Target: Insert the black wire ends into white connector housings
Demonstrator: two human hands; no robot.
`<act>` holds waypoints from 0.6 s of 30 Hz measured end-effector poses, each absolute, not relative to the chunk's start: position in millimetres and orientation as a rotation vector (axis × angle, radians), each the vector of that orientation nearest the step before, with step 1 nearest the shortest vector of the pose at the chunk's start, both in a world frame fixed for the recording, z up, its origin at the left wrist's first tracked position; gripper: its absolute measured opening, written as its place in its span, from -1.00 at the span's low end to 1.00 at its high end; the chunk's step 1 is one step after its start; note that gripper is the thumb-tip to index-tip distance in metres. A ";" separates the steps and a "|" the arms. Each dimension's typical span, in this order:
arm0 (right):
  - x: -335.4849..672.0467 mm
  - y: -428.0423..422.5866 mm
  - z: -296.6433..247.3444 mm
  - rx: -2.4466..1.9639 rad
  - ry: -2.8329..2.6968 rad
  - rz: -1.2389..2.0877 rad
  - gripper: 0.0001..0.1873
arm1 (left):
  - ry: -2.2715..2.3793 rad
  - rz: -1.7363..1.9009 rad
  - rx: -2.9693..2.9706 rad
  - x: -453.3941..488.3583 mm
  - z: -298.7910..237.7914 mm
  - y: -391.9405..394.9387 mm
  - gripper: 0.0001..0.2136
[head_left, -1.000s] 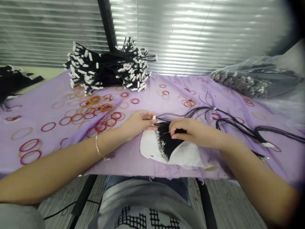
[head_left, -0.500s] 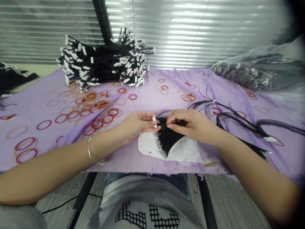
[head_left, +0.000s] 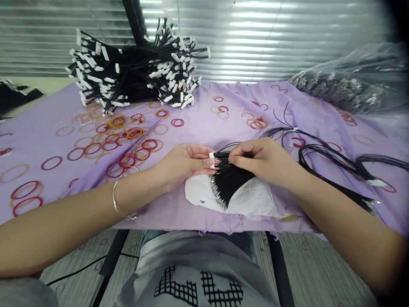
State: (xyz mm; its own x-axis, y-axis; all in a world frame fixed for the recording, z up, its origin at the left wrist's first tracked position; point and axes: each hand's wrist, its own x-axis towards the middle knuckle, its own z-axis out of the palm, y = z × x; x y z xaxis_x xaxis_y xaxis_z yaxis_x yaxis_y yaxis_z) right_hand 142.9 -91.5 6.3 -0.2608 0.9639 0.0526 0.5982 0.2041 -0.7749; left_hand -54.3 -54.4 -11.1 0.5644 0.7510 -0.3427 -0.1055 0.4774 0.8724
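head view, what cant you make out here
white connector in the left hand: head view, fingertips hide the wire ends
black wires at the right hand: head view, fingers hide the pinched count
plastic bag: head view, film blurs the contents
black bundle at far left: head view, cut off by the edge

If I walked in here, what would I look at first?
You'd probably spot the big heap of black wires with white plugs, piled at the far edge of the purple cloth. Next come the red and orange rings scattered over the cloth's left side. In the middle, the left hand holds a white plug, and the right hand pinches a black wire bunch lying on white paper.
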 end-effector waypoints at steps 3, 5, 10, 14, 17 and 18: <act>143.3 -90.6 7.1 -1.486 -1.898 0.889 -0.86 | 0.815 0.593 0.945 -54.1 -12.3 -54.6 -0.79; 142.9 -91.0 8.1 -1.503 -1.900 0.875 -0.85 | 0.819 0.590 0.952 -53.9 -12.5 -54.7 -0.79; 141.6 -92.4 9.0 -1.507 -1.911 0.820 -0.85 | 0.827 0.575 0.957 -53.3 -10.9 -54.2 -0.78; 141.8 -92.4 9.2 -1.467 -1.930 0.803 -0.86 | 0.831 0.567 0.962 -53.5 -10.5 -54.1 -0.78; 141.5 -92.3 9.8 -1.460 -1.943 0.779 -0.86 | 0.822 0.558 0.972 -54.0 -11.2 -54.5 -0.77; 141.4 -92.3 9.9 -1.464 -1.947 0.769 -0.87 | 0.824 0.556 0.975 -54.2 -11.4 -54.7 -0.77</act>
